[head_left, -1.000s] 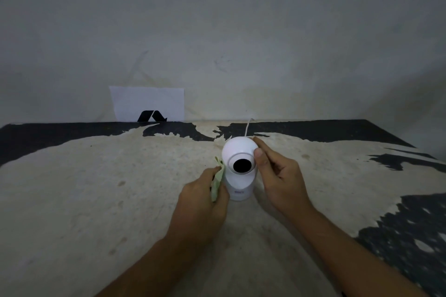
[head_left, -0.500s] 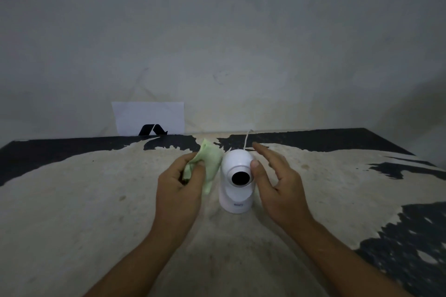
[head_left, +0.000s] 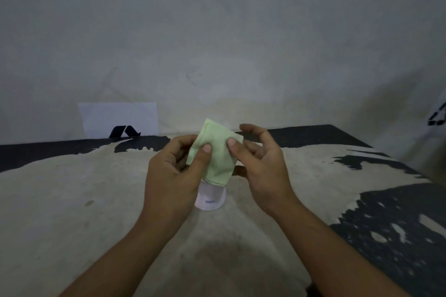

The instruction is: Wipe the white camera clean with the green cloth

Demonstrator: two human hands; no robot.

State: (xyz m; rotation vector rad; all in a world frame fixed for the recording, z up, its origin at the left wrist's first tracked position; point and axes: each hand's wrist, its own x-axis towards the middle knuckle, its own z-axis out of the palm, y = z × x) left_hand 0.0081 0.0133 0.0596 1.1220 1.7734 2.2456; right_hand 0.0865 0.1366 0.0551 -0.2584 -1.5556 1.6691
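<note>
A small green cloth [head_left: 217, 154] is held up in front of me, above the white camera [head_left: 211, 198]. My left hand [head_left: 173, 173] pinches its left side with the thumb on top. My right hand [head_left: 260, 164] pinches its right edge between thumb and fingers. The cloth and my hands hide the camera's round head; only its white base shows, standing on the table just below the cloth's lower edge.
The table [head_left: 72, 212] has a worn pale top with black patches at the back and right. A white card with a black logo [head_left: 118, 119] leans against the grey wall at the back left.
My left hand lifted the cloth away from the camera's left side to above it. My right hand left the camera's head and took hold of the cloth's right edge.
</note>
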